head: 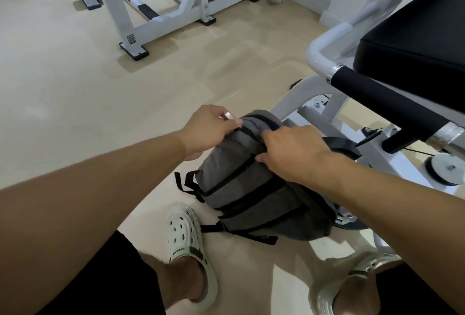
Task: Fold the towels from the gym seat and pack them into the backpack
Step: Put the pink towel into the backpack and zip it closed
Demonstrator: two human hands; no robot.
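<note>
Soft, bulging grey backpack (254,186) on floor beside gym seat (415,38), left hand (208,129) pinching its zip pull, right hand (289,150) gripping its top; likely light, best held by 2 top edges.

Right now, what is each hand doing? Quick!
Left hand: pinches something small and shiny, probably a zipper pull, at the top of the grey backpack.
Right hand: grips the backpack's top edge.
</note>
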